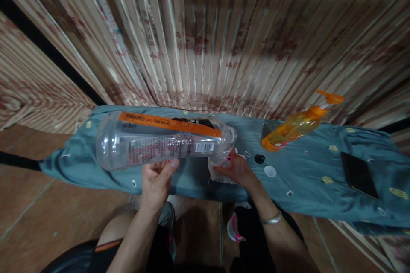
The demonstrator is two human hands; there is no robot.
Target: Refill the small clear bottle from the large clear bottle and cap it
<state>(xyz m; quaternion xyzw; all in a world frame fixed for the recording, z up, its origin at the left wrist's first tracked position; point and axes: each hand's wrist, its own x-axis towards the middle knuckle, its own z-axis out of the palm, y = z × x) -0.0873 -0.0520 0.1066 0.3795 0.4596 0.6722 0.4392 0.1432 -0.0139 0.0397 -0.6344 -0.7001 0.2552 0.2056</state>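
A large clear plastic bottle with an orange and grey label lies tilted on its side, its uncapped-looking mouth to the right. My left hand grips it from below, thumb along the near side. At the bottle's neck, my right hand is closed round a small clear container with some pink on it; the fingers partly hide it. Beneath them, a crumpled white tissue rests on the teal cloth. Right of my right hand lie a small black piece and a white round cap.
An orange pump bottle stands on the cloth to the right. A dark flat phone-like object lies farther right. A striped, flower-patterned curtain hangs behind the cloth-covered surface. The floor is brown tile.
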